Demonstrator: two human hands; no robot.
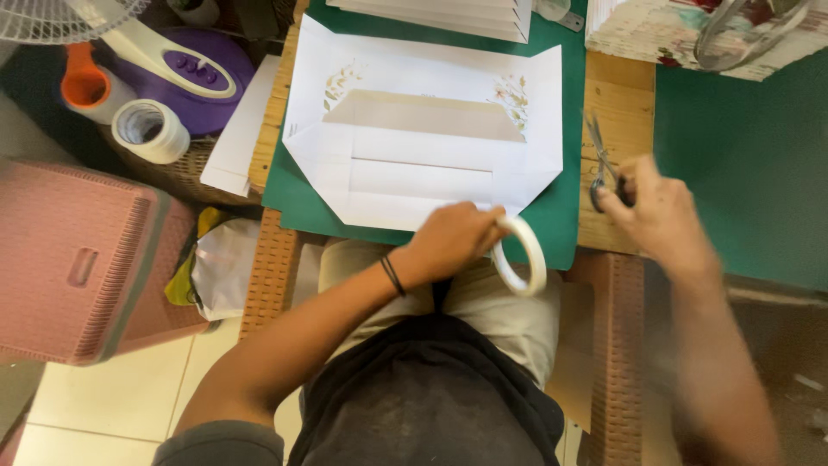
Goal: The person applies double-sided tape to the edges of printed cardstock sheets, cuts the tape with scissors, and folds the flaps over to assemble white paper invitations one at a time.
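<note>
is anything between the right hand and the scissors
Nothing visible. The right hand is already at the scissors, its fingers over the handles; the blades lie bare on the wooden table. The left hand holds a tape roll.

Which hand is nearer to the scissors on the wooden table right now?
Right. The right hand is at the scissors, fingers on the handles. The left hand is well off to their left, holding a white tape roll at the folded paper's near edge.
</note>
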